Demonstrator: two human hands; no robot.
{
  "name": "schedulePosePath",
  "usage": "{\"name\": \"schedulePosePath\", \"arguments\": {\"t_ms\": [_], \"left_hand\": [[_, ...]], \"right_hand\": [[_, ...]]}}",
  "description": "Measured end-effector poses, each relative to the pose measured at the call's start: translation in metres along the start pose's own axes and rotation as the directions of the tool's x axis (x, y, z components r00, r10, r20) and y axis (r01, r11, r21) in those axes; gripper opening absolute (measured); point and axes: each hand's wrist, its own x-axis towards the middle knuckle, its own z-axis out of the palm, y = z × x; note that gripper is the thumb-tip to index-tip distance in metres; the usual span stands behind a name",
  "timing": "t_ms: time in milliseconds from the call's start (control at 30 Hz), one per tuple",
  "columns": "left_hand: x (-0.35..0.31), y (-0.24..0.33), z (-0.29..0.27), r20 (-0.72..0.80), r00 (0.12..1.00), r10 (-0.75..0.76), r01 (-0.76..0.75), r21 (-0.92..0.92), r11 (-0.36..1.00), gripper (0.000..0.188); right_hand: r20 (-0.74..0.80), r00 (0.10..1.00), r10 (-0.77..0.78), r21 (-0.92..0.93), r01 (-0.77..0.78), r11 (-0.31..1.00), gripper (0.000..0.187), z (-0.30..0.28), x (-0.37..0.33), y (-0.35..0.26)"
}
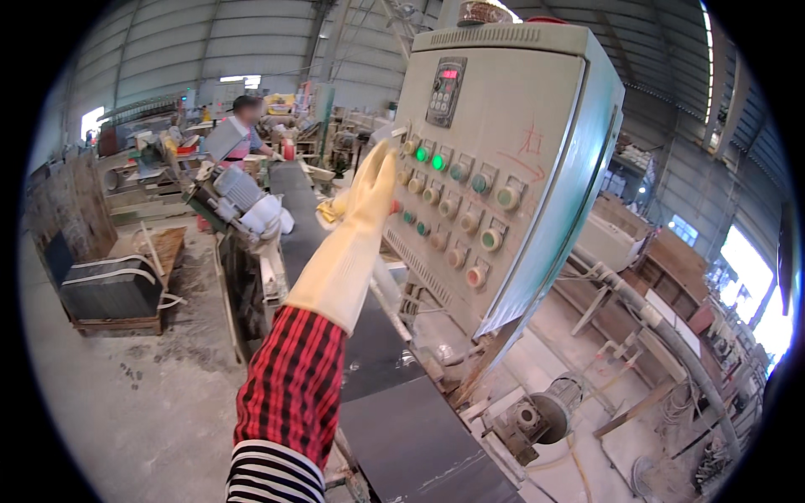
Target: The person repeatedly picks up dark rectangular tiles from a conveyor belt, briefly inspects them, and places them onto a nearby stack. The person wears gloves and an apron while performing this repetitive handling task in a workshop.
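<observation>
My left hand [369, 189], in a cream rubber glove, reaches up to the left edge of a grey control cabinet [511, 92]. Its fingers stretch upward beside the leftmost knobs; whether the fingertips touch one cannot be made out. Nothing shows in its grasp. Rows of round buttons and knobs cover the panel, with two green lights [430, 158] lit near the glove. Above them sits a small keypad with a red display [446, 90]. Beyond the glove is a yellow thing [331, 208], partly hidden. My right hand is out of view.
Dark flat slabs [419, 436] lie in a line below my forearm. Left stand a motor [239, 189] and a strapped slab stack [113, 289] on a pallet. Another motor [558, 402] sits low right, near pipes. A person [243, 134] works farther back.
</observation>
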Motion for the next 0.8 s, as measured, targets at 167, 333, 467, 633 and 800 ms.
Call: {"name": "schedulePosePath", "arguments": {"t_ms": [167, 333, 467, 633, 800], "left_hand": [[0.090, 0.037, 0.021, -0.073, 0.981, 0.182, -0.158, 0.256, 0.954, 0.057], [0.136, 0.042, 0.054, -0.063, 0.975, 0.213, -0.183, 0.315, 0.931, 0.059], [0.149, 0.053, 0.050, -0.040, 0.986, 0.160, -0.128, 0.426, 0.896, 0.057], [0.139, 0.055, 0.058, -0.037, 0.989, 0.147, -0.133, 0.241, 0.961, 0.056], [0.139, 0.055, 0.059, -0.096, 0.954, 0.285, -0.241, 0.325, 0.915, 0.057]], "right_hand": [[0.024, 1.000, 0.004, -0.029, -0.003, 1.000, 0.053, 0.032, 0.005, 0.004], [-0.011, 1.000, -0.010, -0.017, 0.010, 1.000, 0.053, 0.035, 0.001, 0.000], [-0.005, 1.000, -0.008, -0.025, 0.008, 1.000, 0.054, 0.039, 0.003, 0.000], [-0.022, 1.000, -0.012, -0.017, 0.012, 1.000, 0.054, 0.035, 0.000, -0.002], [-0.024, 1.000, -0.016, -0.016, 0.015, 1.000, 0.054, 0.037, -0.001, 0.000]]}}
